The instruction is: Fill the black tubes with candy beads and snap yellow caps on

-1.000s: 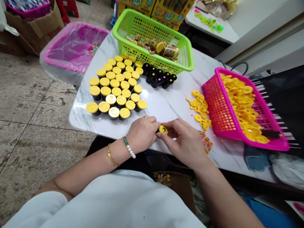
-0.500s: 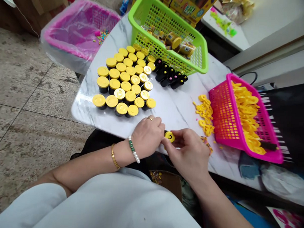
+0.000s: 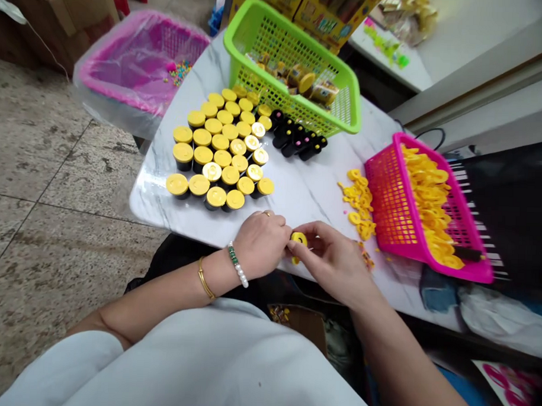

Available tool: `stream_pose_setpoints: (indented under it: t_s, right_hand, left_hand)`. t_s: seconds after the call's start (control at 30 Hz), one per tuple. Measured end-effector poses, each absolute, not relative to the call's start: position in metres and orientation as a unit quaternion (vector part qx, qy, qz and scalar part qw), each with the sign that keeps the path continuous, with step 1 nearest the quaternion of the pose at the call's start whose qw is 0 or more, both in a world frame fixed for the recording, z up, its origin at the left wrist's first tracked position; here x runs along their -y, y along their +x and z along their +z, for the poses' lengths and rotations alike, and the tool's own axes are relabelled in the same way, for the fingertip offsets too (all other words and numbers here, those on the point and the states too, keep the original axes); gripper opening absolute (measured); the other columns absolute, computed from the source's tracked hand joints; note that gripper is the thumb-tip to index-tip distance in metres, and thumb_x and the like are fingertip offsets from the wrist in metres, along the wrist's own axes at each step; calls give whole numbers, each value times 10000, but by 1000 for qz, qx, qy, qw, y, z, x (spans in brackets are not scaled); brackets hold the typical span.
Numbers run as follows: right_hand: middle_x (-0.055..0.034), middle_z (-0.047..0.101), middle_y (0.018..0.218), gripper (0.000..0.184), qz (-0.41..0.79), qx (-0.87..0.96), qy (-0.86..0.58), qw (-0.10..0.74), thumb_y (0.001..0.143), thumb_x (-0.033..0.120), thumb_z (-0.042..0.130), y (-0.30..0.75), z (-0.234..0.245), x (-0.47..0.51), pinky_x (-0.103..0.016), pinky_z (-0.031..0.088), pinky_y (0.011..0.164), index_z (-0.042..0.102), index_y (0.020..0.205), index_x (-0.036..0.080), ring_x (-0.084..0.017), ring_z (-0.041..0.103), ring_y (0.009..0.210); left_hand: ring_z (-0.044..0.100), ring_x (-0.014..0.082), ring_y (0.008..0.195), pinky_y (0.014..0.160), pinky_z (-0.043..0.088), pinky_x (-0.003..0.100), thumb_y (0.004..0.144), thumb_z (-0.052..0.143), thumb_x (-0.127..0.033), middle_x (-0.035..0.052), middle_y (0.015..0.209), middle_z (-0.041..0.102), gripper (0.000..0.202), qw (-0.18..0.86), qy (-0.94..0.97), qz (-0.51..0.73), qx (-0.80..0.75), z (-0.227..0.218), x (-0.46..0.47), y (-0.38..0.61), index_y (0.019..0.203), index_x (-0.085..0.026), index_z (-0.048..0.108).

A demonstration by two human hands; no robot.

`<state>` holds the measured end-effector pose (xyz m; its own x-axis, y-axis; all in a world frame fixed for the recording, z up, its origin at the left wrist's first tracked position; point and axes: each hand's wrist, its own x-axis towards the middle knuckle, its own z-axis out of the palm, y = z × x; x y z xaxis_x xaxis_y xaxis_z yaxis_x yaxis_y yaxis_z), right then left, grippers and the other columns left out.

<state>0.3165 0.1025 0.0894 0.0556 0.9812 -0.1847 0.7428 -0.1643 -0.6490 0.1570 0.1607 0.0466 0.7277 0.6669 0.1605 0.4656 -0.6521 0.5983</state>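
My left hand (image 3: 264, 241) is closed at the table's front edge, its fingers curled round something that I cannot make out. Right beside it, the thumb and fingers of my right hand (image 3: 335, 257) pinch a small yellow ring-shaped plastic piece (image 3: 299, 237). The two hands nearly meet at this piece. Beyond my left hand stand several black containers with round yellow lids (image 3: 230, 175), packed closely together. To the right of my right hand lies a loose pile of yellow plastic pieces (image 3: 360, 197) with ring ends.
A green basket (image 3: 352, 105) holding small wrapped jars stands at the back, with several black tubes (image 3: 295, 139) before it. On the right a pink basket (image 3: 380, 198) holds more yellow pieces. A plastic-lined pink basket (image 3: 91, 72) stands left of the table (image 3: 157, 208).
The yellow piece has tilted and turned a little between my hands, with my right thumb now over its lower part. The whole view has shifted slightly.
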Motion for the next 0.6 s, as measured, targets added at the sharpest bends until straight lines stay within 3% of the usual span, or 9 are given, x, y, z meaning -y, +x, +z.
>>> stream_pose_setpoints:
  t_s: [0.13, 0.23, 0.33, 0.43, 0.6]
  right_hand:
    - [-72, 716, 948, 375, 449, 570, -629, 279, 846, 399, 669, 328, 78, -88, -330, 579, 746, 605, 1159, 201, -193, 690, 842]
    - [-76, 684, 1096, 489, 455, 542, -612, 353, 769, 341, 759, 330, 64, -81, -331, 576, 780, 589, 1214, 233, -198, 672, 942]
    - [-46, 680, 938, 361, 417, 500, -642, 406, 711, 372, 792, 321, 57, -83, -284, 548, 608, 646, 1002, 216, -171, 642, 766]
    - [8, 628, 707, 305, 439, 432, -662, 427, 666, 383, 801, 310, 60, -92, -227, 431, 443, 641, 854, 205, -113, 526, 544]
    - [73, 493, 490, 245, 494, 302, -680, 449, 683, 354, 762, 304, 62, -104, -189, 262, 339, 564, 710, 212, -61, 355, 370]
  left_hand:
    - [595, 247, 847, 731, 455, 349, 816, 720, -365, 77, 821, 658, 235, 273, 880, 194, -337, 46, -161, 155, 839, -131, 717]
    - [593, 241, 838, 724, 451, 339, 808, 731, -361, 68, 798, 652, 222, 270, 883, 192, -332, 46, -162, 154, 812, -139, 715]
    - [589, 233, 838, 730, 446, 335, 824, 718, -326, 57, 795, 648, 177, 260, 884, 194, -336, 45, -161, 154, 853, -152, 713]
    - [582, 230, 841, 740, 442, 340, 850, 691, -329, 56, 802, 644, 175, 251, 884, 191, -344, 46, -159, 155, 869, -156, 705]
    - [568, 228, 828, 737, 431, 347, 855, 689, -332, 48, 797, 633, 169, 254, 886, 184, -342, 47, -156, 156, 892, -167, 692]
